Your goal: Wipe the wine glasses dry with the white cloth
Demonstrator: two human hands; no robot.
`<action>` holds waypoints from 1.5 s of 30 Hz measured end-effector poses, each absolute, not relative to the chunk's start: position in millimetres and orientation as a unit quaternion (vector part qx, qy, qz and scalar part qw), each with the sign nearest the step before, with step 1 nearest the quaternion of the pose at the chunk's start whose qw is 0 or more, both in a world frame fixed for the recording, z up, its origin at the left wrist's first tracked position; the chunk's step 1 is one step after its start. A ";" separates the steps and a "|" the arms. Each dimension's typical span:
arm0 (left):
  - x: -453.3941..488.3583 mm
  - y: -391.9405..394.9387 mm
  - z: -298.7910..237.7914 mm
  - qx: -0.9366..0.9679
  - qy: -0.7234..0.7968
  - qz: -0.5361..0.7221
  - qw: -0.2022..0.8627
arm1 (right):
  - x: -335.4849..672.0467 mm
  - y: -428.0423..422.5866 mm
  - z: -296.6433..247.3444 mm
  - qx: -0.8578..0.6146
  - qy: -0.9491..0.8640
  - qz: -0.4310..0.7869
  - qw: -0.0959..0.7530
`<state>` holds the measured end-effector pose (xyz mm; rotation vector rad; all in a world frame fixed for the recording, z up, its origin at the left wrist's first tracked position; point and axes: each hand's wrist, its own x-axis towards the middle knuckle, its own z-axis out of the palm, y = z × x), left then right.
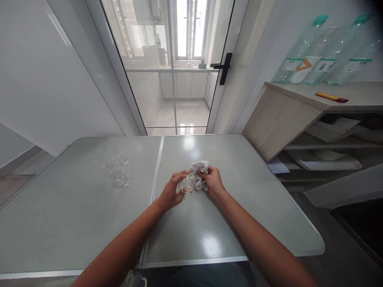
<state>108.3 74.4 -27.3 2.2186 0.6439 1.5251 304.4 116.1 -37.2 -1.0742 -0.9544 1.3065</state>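
Note:
Above the right half of the table, my left hand grips a small clear glass by its round bowl. The glass is tilted, its rim facing me and its narrower end pointing toward my right hand. That hand is closed on a crumpled whitish cloth, which touches the glass's far end. The right fingertips are partly hidden by the cloth's folds. Over on the left half stand several more clear glasses in a cluster, their outlines hard to separate.
The grey-green table has a metal seam down its middle. Behind it is a glass door with a black handle. At right, a wooden shelf unit bears several plastic bottles and a yellow-red packet.

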 end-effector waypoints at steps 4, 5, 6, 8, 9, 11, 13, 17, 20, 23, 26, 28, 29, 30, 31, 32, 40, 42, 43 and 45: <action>110.4 74.7 -24.2 0.820 0.209 0.507 0.163 | 300.8 112.6 -31.0 -0.422 -0.406 0.585 0.560; 110.4 74.2 -23.6 0.824 0.207 0.502 0.161 | 300.5 111.9 -30.5 -0.417 -0.404 0.603 0.547; 110.2 73.5 -23.1 0.824 0.209 0.501 0.162 | 300.8 111.7 -30.6 -0.417 -0.404 0.616 0.533; 109.8 71.6 -23.0 0.822 0.218 0.498 0.170 | 303.3 112.3 -32.2 -0.427 -0.419 0.619 0.509; 109.8 70.6 -23.4 0.820 0.221 0.497 0.175 | 305.3 113.0 -33.2 -0.432 -0.433 0.611 0.502; 110.8 69.1 -24.4 0.806 0.236 0.507 0.194 | 309.5 114.8 -34.6 -0.451 -0.455 0.585 0.497; 112.9 68.9 -25.0 0.769 0.256 0.540 0.228 | 312.2 115.9 -34.2 -0.478 -0.452 0.553 0.512; 117.0 71.1 -22.4 0.672 0.274 0.601 0.334 | 310.0 113.9 -30.5 -0.479 -0.464 0.541 0.513; 117.4 72.0 -18.0 0.629 0.288 0.611 0.384 | 307.2 110.9 -29.3 -0.465 -0.507 0.553 0.470; 117.6 72.4 -15.5 0.605 0.301 0.618 0.401 | 308.2 107.5 -25.7 -0.506 -0.526 0.489 0.479; 119.5 74.2 -16.6 0.569 0.323 0.634 0.412 | 309.6 101.2 -14.0 -0.535 -0.551 0.369 0.524; 120.9 76.4 -18.6 0.537 0.342 0.643 0.426 | 308.2 95.4 -4.4 -0.484 -0.619 0.333 0.521; 121.3 77.7 -19.7 0.523 0.350 0.645 0.434 | 306.7 92.5 -0.7 -0.438 -0.672 0.328 0.500; 121.4 79.1 -20.8 0.511 0.357 0.646 0.440 | 304.8 90.1 1.5 -0.388 -0.728 0.322 0.464; 121.3 80.4 -21.8 0.503 0.363 0.647 0.444 | 302.7 88.2 2.1 -0.348 -0.778 0.309 0.422; 120.8 81.7 -22.8 0.498 0.367 0.648 0.444 | 300.6 87.1 0.9 -0.326 -0.816 0.287 0.382; 117.4 85.5 -23.5 0.489 0.361 0.644 0.464 | 294.8 95.6 -18.1 -0.456 -0.839 0.163 0.247; 118.2 85.5 -22.0 0.497 0.351 0.643 0.465 | 297.9 96.8 -16.0 -0.478 -0.812 0.191 0.274; 118.4 85.3 -21.1 0.499 0.349 0.644 0.462 | 300.3 97.1 -14.3 -0.480 -0.796 0.207 0.304; 118.1 84.5 -18.9 0.500 0.359 0.651 0.445 | 306.8 97.5 -9.8 -0.474 -0.760 0.221 0.385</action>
